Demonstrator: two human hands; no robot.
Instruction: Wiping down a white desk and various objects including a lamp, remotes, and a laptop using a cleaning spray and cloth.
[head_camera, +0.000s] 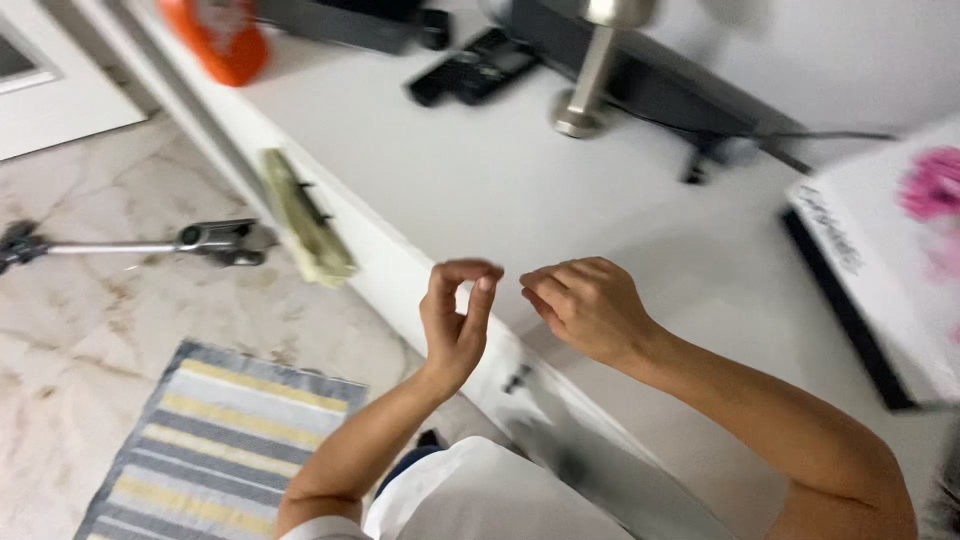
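Left hand (455, 318) and right hand (585, 305) hover, fingers curled, over white counter (480, 190).
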